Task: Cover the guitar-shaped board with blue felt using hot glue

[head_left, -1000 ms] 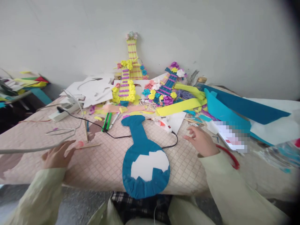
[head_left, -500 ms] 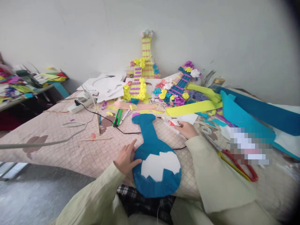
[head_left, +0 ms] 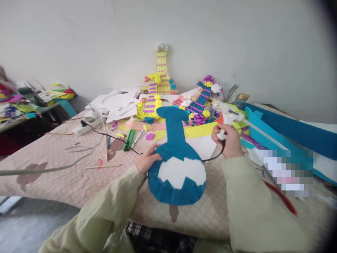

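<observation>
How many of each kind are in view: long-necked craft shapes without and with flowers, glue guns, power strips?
Flowerless blue-and-white shape, gripped by the left hand: 1
Flower-trimmed shapes: 3
Glue gun, in the right hand: 1
Power strip: 1
Total: 6

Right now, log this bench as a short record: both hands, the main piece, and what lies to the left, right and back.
Left hand: holds the left edge of a blue guitar-shaped piece, thumb on top
Right hand: grips a white glue gun; black cord at its handle
Main piece: neck pointing away from the person; white patch on the round body
Left: white power strip, thin wooden stick
Right: red handle, blue sheets
Back: decorated guitar-shaped pieces by the wall
</observation>
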{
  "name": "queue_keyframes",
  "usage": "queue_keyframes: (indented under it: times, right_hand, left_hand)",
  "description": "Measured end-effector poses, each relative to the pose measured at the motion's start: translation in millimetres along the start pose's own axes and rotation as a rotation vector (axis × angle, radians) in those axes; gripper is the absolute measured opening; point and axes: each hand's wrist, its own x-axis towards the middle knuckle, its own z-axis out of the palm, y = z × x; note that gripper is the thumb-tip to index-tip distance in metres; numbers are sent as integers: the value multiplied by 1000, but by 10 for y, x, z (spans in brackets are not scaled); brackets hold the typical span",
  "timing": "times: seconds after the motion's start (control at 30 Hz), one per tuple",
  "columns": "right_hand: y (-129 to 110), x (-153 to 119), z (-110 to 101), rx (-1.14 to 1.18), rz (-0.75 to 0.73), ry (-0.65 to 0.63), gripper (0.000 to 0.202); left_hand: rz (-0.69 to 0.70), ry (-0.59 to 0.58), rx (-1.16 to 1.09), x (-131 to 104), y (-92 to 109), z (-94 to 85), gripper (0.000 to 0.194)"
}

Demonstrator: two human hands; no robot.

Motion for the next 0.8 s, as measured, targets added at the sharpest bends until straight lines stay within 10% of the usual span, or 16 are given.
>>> queue_keyframes:
  times: [0.27,0.63,0.8]
  right_hand:
    - [72,-215,-94,-75,-48,-97,12]
    - [-106,-639,70,-20,46,-307,18]
    - [-7,-605,89,-2,-36,-182,9]
  left_hand:
    - [263,3,365,660,139,300,34]
    - [743,513,904,158,398,-66,39]
    - [982,424,1102,248,336,-128,35]
